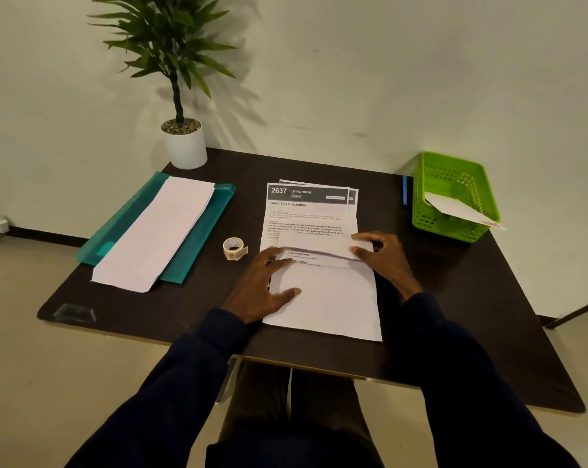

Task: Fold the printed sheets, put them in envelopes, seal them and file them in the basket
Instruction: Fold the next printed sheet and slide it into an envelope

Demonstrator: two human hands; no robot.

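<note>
fold under way on the top sheet (323,298), which lies on the stack of printed sheets (353,194) in the middle of the table (454,298). left hand (269,285) is flat on it, fingers spread wide, pinning the near half down. right hand (382,255) has its fingers curled, thumb and fingertips appearing to nip the right end of a flap turned over across the middle. so it's step one for this sheet, crease not yet pressed. next, by my reckoning: square the flap to the sheet's sides, run a hand along the crease, then fold again to fit one from the pile of envelopes (157,231) on the teal folder (198,244) at left. sticker roll (234,248) waits near the left hand. green basket (431,224) at far right already holds one sealed envelope (461,209).
</note>
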